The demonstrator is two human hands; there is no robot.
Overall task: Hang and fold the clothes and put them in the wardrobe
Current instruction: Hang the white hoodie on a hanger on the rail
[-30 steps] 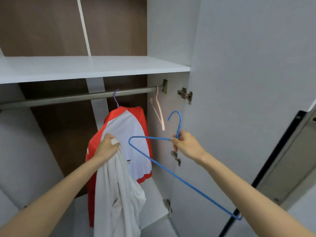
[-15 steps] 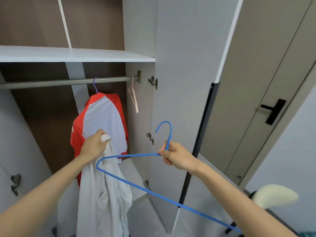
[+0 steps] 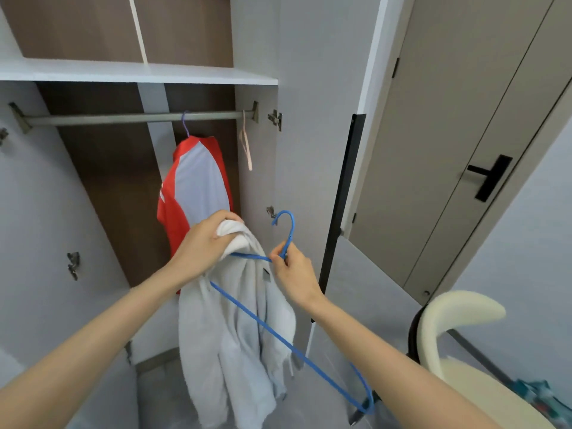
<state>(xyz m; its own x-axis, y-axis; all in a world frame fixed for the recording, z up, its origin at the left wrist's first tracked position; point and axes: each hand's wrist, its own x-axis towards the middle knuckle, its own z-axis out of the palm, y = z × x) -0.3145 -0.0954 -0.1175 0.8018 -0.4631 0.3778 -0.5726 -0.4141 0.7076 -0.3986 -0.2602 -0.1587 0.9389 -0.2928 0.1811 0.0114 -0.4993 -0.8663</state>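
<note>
Before the open wardrobe, left hand grips a white garment, right hand pinches a blue hanger.

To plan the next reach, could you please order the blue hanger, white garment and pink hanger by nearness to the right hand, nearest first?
1. Blue hanger: pinched at its neck by the right hand.
2. White garment: just left, gripped by the left hand.
3. Pink hanger: up on the rail.

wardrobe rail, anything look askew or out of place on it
Nothing much. The red and white shirt hangs from the rail on a purple hanger. The only oddity: the pink hanger hangs empty at the rail's right end, turned edge-on beside the side wall.
</note>
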